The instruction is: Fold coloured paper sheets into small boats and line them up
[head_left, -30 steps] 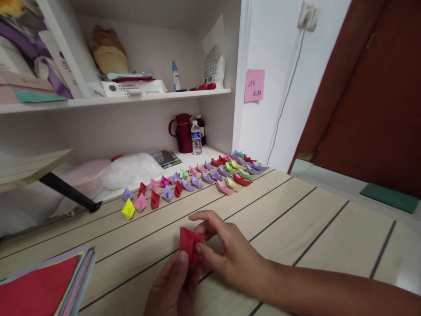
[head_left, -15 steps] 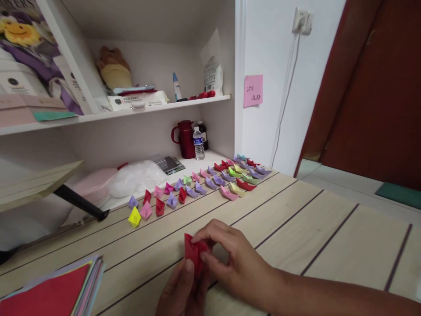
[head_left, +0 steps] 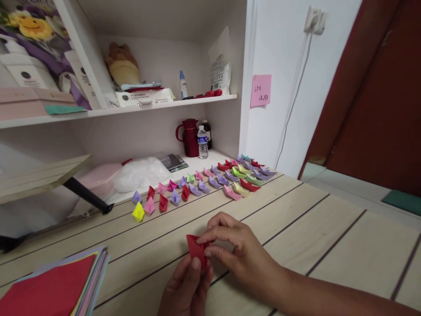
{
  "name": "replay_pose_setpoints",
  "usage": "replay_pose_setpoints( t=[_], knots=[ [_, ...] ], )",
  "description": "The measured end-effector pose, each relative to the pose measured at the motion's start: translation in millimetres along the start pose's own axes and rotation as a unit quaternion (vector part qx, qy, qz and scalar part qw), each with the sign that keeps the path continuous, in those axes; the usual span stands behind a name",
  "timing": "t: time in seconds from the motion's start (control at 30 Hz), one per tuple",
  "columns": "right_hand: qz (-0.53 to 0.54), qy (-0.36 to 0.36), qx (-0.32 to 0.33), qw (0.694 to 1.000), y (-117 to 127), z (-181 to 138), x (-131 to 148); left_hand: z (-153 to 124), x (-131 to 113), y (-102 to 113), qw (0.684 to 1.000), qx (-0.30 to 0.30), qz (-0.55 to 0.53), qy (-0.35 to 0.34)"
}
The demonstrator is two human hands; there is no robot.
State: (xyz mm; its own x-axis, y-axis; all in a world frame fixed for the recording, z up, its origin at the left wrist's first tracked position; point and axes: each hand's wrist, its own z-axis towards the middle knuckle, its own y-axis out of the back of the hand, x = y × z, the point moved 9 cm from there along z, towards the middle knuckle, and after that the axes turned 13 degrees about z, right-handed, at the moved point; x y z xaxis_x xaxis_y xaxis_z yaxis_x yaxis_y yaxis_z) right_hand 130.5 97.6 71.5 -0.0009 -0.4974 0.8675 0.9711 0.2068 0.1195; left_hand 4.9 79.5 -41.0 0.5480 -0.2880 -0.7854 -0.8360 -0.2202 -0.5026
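Note:
Between my two hands, above the wooden table, is a small red folded paper boat, held tilted with a pointed corner toward the upper left. My left hand pinches its lower part, thumb in front. From the right, my right hand grips the far edge between thumb and fingertips, which cover part of the folds. Rows of finished paper boats in red, pink, purple, yellow and green stand along the table's back edge. At the lower left lies a stack of coloured paper with a red sheet on top.
Behind the table is a white shelf holding a tissue pack, a plush toy and other items. A dark red jug and a water bottle stand below it. A folding stand's black leg reaches the table at left.
The whole view has shifted slightly, so the shelf and boats sit a little further right. Both hands still hold the red boat, which has turned slightly, showing more of its flat front face.

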Motion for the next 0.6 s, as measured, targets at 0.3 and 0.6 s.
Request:
replay_pose_setpoints(
  t=[0.3,0.6],
  knots=[
    [-0.061,0.044,0.012,0.997,3.8,1.6,13.8,-5.8,-3.4,-7.4,1.0,-0.007,-0.007,-0.005],
    [-0.215,0.163,-0.006,0.963,2.8,-5.5,36.4,3.5,-5.5,-2.8,0.995,-0.015,0.081,-0.051]
  ],
)
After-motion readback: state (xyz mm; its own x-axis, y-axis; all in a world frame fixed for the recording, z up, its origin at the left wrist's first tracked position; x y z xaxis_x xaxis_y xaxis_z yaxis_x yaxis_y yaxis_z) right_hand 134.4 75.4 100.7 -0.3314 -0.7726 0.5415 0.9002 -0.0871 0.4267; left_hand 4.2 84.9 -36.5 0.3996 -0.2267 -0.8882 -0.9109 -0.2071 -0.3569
